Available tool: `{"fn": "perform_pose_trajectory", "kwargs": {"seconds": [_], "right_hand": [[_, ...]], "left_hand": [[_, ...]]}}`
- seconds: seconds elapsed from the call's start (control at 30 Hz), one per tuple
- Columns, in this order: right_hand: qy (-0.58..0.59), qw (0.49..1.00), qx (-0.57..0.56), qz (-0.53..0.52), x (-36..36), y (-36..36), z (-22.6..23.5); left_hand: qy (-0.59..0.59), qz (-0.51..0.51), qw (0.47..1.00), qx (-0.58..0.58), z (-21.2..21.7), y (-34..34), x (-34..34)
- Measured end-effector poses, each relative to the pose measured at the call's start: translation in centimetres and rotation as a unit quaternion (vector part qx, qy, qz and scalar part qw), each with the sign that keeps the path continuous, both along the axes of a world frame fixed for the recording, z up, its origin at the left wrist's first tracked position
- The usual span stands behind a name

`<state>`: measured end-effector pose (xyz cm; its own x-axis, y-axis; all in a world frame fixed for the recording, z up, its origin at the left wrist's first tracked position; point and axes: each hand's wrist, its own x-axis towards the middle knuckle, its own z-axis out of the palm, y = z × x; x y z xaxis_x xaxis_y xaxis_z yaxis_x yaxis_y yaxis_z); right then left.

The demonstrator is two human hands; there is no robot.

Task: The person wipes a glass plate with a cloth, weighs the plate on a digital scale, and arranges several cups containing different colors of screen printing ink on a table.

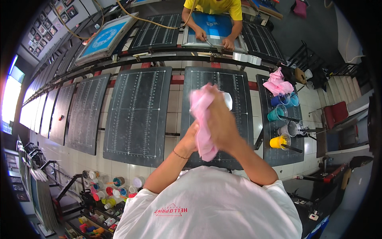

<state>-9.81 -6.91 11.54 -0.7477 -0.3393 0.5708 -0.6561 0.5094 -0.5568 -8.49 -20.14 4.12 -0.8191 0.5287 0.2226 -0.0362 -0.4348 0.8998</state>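
A crumpled pink cloth [205,135] is bunched between my two hands, above a dark gridded printing board [234,131]. My left hand [191,137] closes on the cloth from its left side, low down; a thin dark bracelet circles that wrist. From the right, my right hand [219,117] wraps over the cloth, its fingers smeared by motion. Just past the right hand a small white object [228,101] shows, partly hidden, and I cannot make out its kind.
More gridded boards [137,115] run leftward. On the right board, another pink cloth [277,82] lies beside plastic cups of ink, including a yellow one [278,141]. Across the rail, a person in yellow [213,6] works over a blue screen frame [207,28]. Ink jars [118,182] stand lower left.
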Motion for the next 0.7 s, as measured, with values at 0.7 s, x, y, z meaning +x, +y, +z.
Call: {"fn": "perform_pose_trajectory", "kwargs": {"seconds": [0.7], "right_hand": [[-0.278, 0.783, -0.555, -0.032, -1.4, 7.4, -11.3]], "left_hand": [[-0.159, -0.090, 0.883, 0.432, 4.5, 1.0, -2.1]]}}
